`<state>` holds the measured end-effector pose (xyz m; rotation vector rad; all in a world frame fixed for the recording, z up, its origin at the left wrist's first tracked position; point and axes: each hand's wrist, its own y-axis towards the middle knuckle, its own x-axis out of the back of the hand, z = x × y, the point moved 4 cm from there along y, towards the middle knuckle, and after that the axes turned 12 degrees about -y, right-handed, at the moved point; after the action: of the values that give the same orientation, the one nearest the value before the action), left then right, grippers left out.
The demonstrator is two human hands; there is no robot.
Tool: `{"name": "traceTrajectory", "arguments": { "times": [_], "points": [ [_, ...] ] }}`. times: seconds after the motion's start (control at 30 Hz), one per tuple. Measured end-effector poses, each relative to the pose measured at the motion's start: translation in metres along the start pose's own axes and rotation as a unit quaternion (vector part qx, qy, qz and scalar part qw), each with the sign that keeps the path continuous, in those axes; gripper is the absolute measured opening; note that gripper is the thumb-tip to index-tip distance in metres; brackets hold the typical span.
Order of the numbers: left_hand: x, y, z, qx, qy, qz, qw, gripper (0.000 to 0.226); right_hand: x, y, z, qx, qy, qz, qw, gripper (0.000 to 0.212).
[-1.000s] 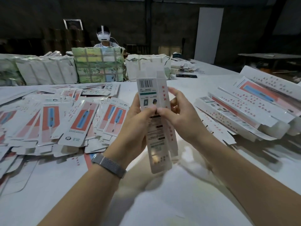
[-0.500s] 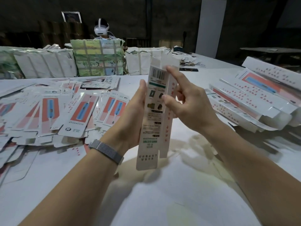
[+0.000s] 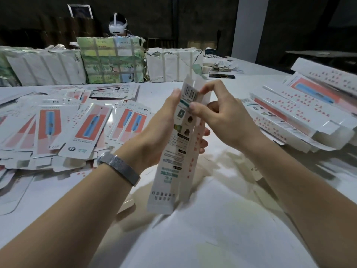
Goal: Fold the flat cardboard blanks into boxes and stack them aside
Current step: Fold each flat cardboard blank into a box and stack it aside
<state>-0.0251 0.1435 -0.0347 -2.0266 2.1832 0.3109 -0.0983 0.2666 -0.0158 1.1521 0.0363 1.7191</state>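
A long, narrow white box (image 3: 173,163) with a barcode and printed panels stands nearly upright in front of me, its lower end above the table. My left hand (image 3: 154,132) wraps round its middle from the left, fingertips showing past the right edge. My right hand (image 3: 218,117) pinches the top end by the barcode between thumb and forefinger. A spread of flat blanks (image 3: 63,124) with red and blue print covers the table on the left. Folded boxes (image 3: 301,117) lie heaped on the right.
Wrapped bundles (image 3: 112,60) line the far side of the white table (image 3: 222,229), and a person wearing a headset (image 3: 117,26) sits behind them. A dark phone (image 3: 222,76) and loose papers lie at the far right. A white pillar rises behind.
The box has tilted more upright and come closer. My right hand has slid up to its top end and now pinches at the barcode. My left hand keeps its hold on the middle.
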Motion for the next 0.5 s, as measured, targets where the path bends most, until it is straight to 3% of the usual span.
{"name": "traceTrajectory", "arguments": {
  "times": [0.23, 0.37, 0.5],
  "points": [
    [-0.010, -0.005, 0.006, -0.001, 0.007, 0.032, 0.999, 0.069, 0.016, 0.003, 0.001, 0.003, -0.040, -0.050, 0.998, 0.038],
    [-0.008, -0.003, 0.004, -0.062, 0.040, -0.039, 0.996, 0.047, 0.025, 0.006, 0.002, 0.027, -0.016, -0.047, 0.998, 0.034],
    [-0.010, -0.001, 0.006, -0.130, 0.032, -0.055, 0.989, 0.033, 0.024, 0.003, 0.002, 0.032, 0.141, -0.043, 0.989, 0.024]
  ]
}}
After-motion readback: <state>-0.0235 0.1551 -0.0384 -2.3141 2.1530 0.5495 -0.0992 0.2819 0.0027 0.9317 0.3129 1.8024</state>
